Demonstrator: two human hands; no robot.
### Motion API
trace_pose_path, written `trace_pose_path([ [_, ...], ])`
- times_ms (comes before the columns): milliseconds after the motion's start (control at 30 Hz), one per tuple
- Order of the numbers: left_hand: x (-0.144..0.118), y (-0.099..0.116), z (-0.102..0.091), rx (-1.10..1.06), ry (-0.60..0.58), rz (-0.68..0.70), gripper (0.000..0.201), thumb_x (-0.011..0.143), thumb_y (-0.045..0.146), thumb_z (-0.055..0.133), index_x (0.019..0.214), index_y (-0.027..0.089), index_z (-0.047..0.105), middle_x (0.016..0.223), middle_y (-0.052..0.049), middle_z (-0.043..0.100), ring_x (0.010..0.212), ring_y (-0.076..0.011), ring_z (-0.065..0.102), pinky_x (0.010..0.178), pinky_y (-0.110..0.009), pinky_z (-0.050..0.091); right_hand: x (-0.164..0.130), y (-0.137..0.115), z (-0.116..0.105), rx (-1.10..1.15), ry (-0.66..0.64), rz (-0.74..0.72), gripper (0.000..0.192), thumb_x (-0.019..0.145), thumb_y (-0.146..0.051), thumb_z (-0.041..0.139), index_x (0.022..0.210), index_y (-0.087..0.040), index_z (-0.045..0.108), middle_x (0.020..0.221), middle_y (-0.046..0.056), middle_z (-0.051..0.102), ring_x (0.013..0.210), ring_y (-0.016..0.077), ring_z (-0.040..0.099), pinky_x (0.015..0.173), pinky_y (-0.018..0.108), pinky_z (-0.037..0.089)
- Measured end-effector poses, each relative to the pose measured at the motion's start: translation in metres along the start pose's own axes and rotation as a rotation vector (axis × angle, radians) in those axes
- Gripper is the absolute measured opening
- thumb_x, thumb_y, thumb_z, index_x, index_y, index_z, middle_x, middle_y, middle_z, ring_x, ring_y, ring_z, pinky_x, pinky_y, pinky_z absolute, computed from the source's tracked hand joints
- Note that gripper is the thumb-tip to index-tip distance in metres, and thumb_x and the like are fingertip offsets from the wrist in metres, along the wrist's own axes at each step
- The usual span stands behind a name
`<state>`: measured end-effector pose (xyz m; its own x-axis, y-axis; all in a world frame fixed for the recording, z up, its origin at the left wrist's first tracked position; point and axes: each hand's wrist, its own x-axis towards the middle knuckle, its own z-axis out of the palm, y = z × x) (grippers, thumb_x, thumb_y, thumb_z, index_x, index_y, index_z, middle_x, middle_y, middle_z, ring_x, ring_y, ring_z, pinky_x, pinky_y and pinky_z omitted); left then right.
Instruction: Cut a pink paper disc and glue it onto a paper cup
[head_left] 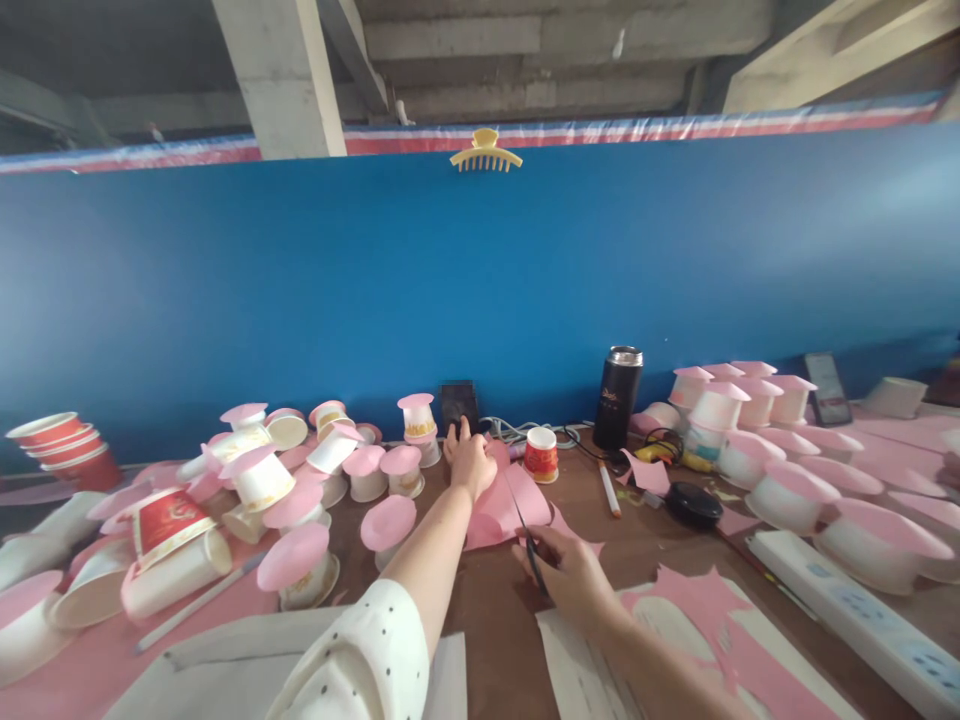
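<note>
The left hand (470,462) is stretched out far over the brown desk (495,610). It lies on a sheet of pink paper (499,505), and its grip looks clenched on the far edge of the paper, though the fingers are partly hidden. The right hand (568,570) is closer to the body. Its grip is closed around a pair of scissors (529,545). The dark blades point away from the body and go into the near side of the pink paper. So the paper sits between the two hands, with the left hand at the far end and the scissors at the near end.

Just behind the left hand stands a small dark box (459,405) against the blue wall (480,280). A little red cup (541,455) stands just beside the paper on the right. A black bottle (618,398) stands farther back, near the wall. A white pen (609,488) lies near the red cup.

On the left there is a big crowd of white cups with pink lids (300,480), some tipped over. They come close to the left arm. A stack of red cups (64,445) stands far left. On the right there are more pink topped cups (735,400), a black round lid (694,503) and a white power strip (855,620). Pink paper scraps (697,600) lie near the right arm.

The most open room is the bare brown patch between the two arms and just right of the right hand.
</note>
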<state>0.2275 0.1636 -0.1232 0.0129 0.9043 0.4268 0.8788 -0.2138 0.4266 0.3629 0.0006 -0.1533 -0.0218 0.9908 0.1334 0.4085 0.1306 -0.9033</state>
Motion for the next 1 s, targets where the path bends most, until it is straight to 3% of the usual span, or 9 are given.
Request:
trace_pose_path([
  [200, 0.006, 0.001, 0.003, 0.051, 0.001, 0.007, 0.017, 0.078, 0.023, 0.054, 0.085, 0.018, 0.068, 0.155, -0.008, 0.032, 0.143, -0.0363, 0.02, 0.113, -0.055, 0.017, 0.002, 0.0, 0.0, 0.007, 0.002, 0.0, 0.036, 0.083, -0.046, 0.057, 0.1, -0.019, 0.071, 0.059, -0.002, 0.053, 0.055, 0.0124, 0.045, 0.05, 0.023, 0.031],
  [600, 0.015, 0.01, -0.009, 0.056, 0.019, 0.003, 0.015, 0.083, 0.022, 0.051, 0.083, 0.018, 0.065, 0.153, -0.009, 0.034, 0.144, -0.0362, 0.019, 0.112, -0.057, 0.018, 0.003, -0.002, -0.002, 0.0, -0.015, 0.003, 0.035, 0.083, -0.045, 0.056, 0.102, -0.02, 0.072, 0.059, -0.002, 0.057, 0.056, 0.0132, 0.047, 0.05, 0.022, 0.032],
  [733, 0.002, 0.012, -0.012, -0.018, 0.073, 0.001, 0.014, 0.083, 0.022, 0.052, 0.085, 0.018, 0.065, 0.149, -0.011, 0.041, 0.14, -0.0334, 0.027, 0.112, -0.05, 0.024, 0.004, -0.001, -0.002, -0.011, -0.003, -0.01, 0.034, 0.082, -0.045, 0.057, 0.097, -0.019, 0.072, 0.058, -0.001, 0.056, 0.056, 0.0132, 0.046, 0.051, 0.023, 0.032],
  [900, -0.031, 0.007, -0.016, -0.237, 0.124, 0.02, 0.016, 0.082, 0.021, 0.05, 0.086, 0.015, 0.064, 0.134, -0.017, 0.054, 0.127, -0.0276, 0.046, 0.108, -0.04, 0.032, 0.003, -0.001, -0.003, 0.013, 0.019, -0.003, 0.039, 0.079, -0.044, 0.061, 0.105, -0.016, 0.071, 0.06, -0.001, 0.057, 0.055, 0.0136, 0.046, 0.05, 0.024, 0.034],
  [1000, -0.047, 0.001, -0.023, -0.41, 0.108, -0.053, 0.016, 0.079, 0.02, 0.052, 0.086, 0.015, 0.065, 0.128, -0.017, 0.058, 0.124, -0.0273, 0.049, 0.107, -0.038, 0.033, 0.002, -0.003, -0.004, 0.004, 0.024, -0.009, 0.039, 0.078, -0.044, 0.061, 0.104, -0.017, 0.072, 0.059, -0.001, 0.057, 0.054, 0.0142, 0.047, 0.051, 0.025, 0.035],
])
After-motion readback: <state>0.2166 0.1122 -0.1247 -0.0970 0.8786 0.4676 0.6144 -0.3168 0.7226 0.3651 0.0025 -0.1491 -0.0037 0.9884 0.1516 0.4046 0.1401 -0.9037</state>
